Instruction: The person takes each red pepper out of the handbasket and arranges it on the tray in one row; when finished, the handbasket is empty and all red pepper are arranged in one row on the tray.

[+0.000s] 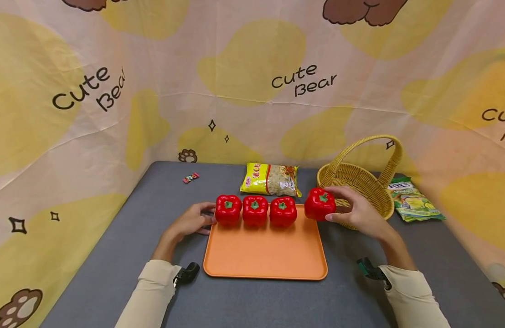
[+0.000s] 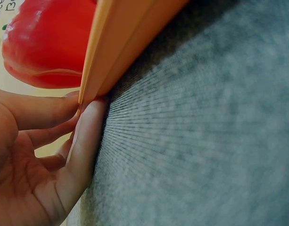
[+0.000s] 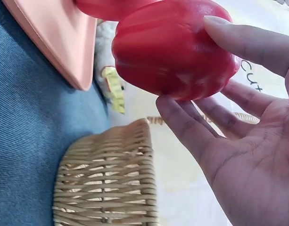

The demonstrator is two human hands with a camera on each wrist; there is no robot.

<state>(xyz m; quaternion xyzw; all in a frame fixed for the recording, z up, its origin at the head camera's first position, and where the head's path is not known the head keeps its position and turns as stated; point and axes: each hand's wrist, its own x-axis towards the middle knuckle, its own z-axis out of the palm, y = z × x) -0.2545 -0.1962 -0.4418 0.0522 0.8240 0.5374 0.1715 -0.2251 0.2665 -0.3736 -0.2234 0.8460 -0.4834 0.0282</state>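
The right hand (image 1: 359,212) grips a red pepper (image 1: 319,203) between thumb and fingers, just off the orange tray's (image 1: 265,255) far right corner, beside the wicker basket (image 1: 361,182); the pepper sits upright, stem up, roughly as wide as tall; the left hand (image 1: 193,221), fingers relaxed, touches the tray's left edge beside three more peppers (image 1: 255,210) in a row.

Red peppers (image 1: 255,210), orange tray (image 1: 265,255), tan woven basket (image 1: 359,182), grey tabletop (image 1: 113,255)

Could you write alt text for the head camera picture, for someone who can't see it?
A right hand holds a red pepper beside three others lined up on an orange tray, a wicker basket behind; the left hand touches the tray's corner.
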